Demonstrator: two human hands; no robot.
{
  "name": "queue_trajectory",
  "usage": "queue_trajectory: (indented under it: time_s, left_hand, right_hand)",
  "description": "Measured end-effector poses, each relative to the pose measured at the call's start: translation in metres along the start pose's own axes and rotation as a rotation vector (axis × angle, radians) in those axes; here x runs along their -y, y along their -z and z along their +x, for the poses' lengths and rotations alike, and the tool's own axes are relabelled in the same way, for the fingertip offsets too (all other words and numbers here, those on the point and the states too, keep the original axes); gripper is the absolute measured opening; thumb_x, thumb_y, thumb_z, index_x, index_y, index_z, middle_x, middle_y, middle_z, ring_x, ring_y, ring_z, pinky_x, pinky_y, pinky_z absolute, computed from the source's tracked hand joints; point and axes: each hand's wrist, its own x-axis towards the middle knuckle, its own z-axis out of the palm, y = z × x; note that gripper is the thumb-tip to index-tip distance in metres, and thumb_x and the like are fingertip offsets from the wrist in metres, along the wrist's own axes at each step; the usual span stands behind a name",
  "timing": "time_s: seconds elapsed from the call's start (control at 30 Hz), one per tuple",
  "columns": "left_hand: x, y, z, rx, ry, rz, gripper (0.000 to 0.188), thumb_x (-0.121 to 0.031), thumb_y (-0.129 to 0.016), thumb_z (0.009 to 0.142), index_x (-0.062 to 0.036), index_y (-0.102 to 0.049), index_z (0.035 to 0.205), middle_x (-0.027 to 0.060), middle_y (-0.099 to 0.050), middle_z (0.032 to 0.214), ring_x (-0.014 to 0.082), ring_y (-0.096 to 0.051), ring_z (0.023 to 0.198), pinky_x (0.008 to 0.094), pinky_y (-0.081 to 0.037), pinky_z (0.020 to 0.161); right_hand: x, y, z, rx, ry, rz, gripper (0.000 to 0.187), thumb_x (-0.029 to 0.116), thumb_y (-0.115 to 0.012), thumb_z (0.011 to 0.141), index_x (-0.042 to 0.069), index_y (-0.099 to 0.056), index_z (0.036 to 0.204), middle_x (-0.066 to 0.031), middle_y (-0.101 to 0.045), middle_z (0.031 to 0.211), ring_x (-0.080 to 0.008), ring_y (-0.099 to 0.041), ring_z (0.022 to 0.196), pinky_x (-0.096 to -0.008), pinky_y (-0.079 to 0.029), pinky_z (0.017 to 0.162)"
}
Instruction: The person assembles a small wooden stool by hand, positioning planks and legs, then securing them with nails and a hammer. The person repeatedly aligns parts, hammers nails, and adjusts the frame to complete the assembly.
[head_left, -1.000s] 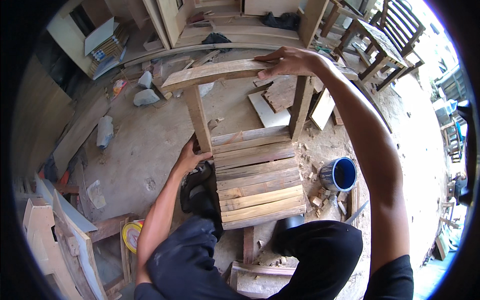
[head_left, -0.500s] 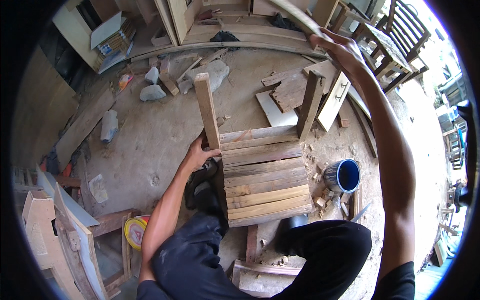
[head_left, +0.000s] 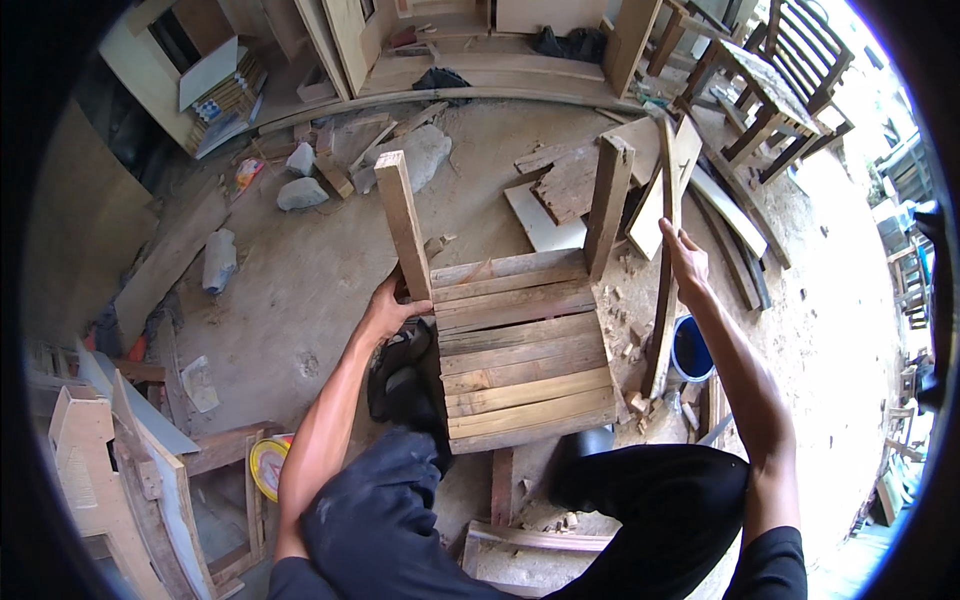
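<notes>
In front of me stands a small wooden chair frame with a slatted seat point(head_left: 525, 365). Two square posts rise from its far corners: a left post point(head_left: 402, 215) and a right post point(head_left: 607, 200). My left hand point(head_left: 395, 308) is closed round the foot of the left post, its thumb at the seat's corner and some fingers hidden behind the wood. Over on the right, my right hand point(head_left: 685, 262) grips a long, thin wooden strip point(head_left: 664, 310) near its middle. The strip stands lengthwise beside the seat, apart from it.
Behind the strip is a blue bucket point(head_left: 692, 352), with wood offcuts point(head_left: 640, 350) scattered around. Stones point(head_left: 303, 193), boards point(head_left: 565, 185) and a white panel point(head_left: 660, 190) lie on the floor beyond. A slatted chair point(head_left: 775, 90) stands far right; wooden frames point(head_left: 225, 480) stand at left.
My right hand has come down and nearer from the upper right, bringing the wooden strip beside the seat. My left hand keeps its hold on the post.
</notes>
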Motion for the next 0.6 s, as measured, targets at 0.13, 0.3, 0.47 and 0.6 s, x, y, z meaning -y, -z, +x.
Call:
queue_trajectory:
  time_s: [0.13,0.3,0.47,0.6]
  left_hand:
    - [-0.001,0.000,0.000,-0.012,-0.020,-0.046,0.086,-0.005,-0.079,0.070,-0.0013,-0.033,0.142,0.0164,-0.055,0.130,0.0258,-0.053,0.119,0.0384,-0.041,0.103]
    - [-0.003,0.001,-0.001,-0.006,0.036,-0.001,0.085,-0.009,-0.081,0.070,0.0005,-0.034,0.141,0.0166,-0.055,0.130,0.0258,-0.052,0.120,0.0382,-0.041,0.103]
    - [0.002,0.000,0.001,0.014,-0.009,-0.088,0.077,-0.010,-0.080,0.073,0.0015,-0.039,0.137,0.0162,-0.055,0.128,0.0254,-0.050,0.122,0.0384,-0.038,0.105]
    - [0.010,0.001,0.003,0.019,-0.024,-0.104,0.078,-0.008,-0.080,0.072,0.0012,-0.037,0.137,0.0162,-0.055,0.127,0.0249,-0.052,0.120,0.0377,-0.039,0.104]
  right_hand:
    - [-0.020,-0.029,-0.009,0.045,-0.153,-0.201,0.093,0.076,-0.060,0.069,0.012,-0.051,0.135,-0.0197,-0.061,0.120,-0.0314,-0.058,0.113,-0.0392,-0.043,0.095]
    - [-0.040,-0.047,-0.019,0.220,-0.115,-0.527,0.090,0.080,-0.050,0.072,0.009,-0.057,0.128,-0.0227,-0.063,0.113,-0.0367,-0.059,0.108,-0.0431,-0.045,0.091]
    - [-0.065,-0.069,-0.027,0.091,-0.110,-0.658,0.089,0.074,-0.054,0.075,0.000,-0.054,0.125,-0.0273,-0.058,0.119,-0.0387,-0.056,0.114,-0.0440,-0.045,0.094]
    - [-0.074,-0.069,-0.014,-0.039,-0.145,-0.631,0.068,0.056,-0.054,0.086,-0.002,-0.057,0.121,-0.0249,-0.060,0.118,-0.0374,-0.059,0.109,-0.0448,-0.049,0.088]
